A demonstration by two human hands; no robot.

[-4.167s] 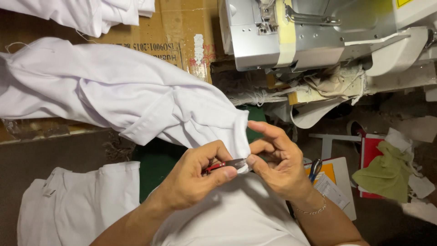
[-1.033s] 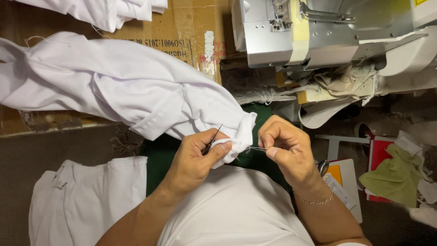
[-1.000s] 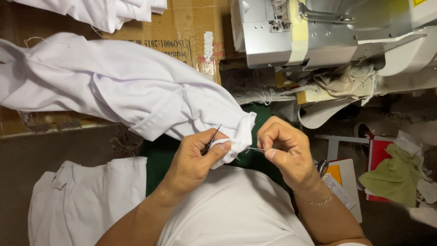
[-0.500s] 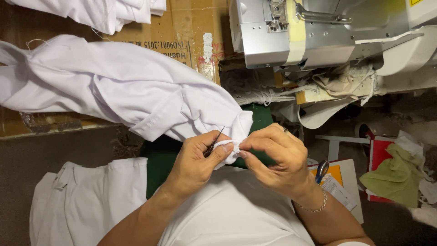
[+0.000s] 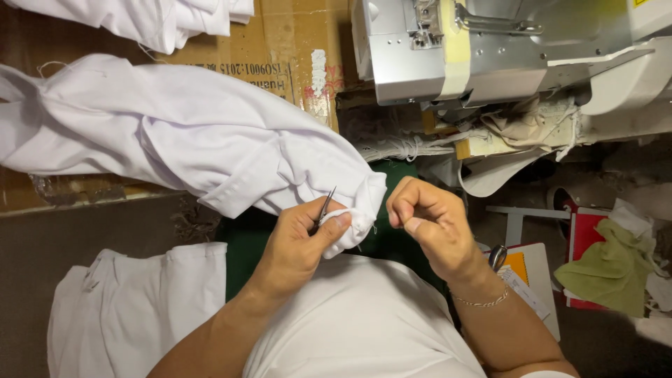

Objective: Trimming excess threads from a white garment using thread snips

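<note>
Sprawling across the left half of the view, a white garment point(image 5: 175, 140) lies bunched over flattened cardboard point(image 5: 280, 42), its cuffed end trailing down toward the person's lap. Below it, at the lower left, more white cloth point(image 5: 133, 315) sits in a folded heap. The left hand point(image 5: 301, 245) is closed on the garment's end — thumb pressing the fabric down — and in the same grip it holds a thin metal tool point(image 5: 324, 208) that points up and away. Just beside it, not touching the cloth, the right hand point(image 5: 430, 227) has its fingertips pinched together; whether anything lies between them cannot be told. Above, a grey sewing machine point(image 5: 490, 49) fills the top right. At the far right — near the floor — lies an olive-green rag point(image 5: 612, 269).
</note>
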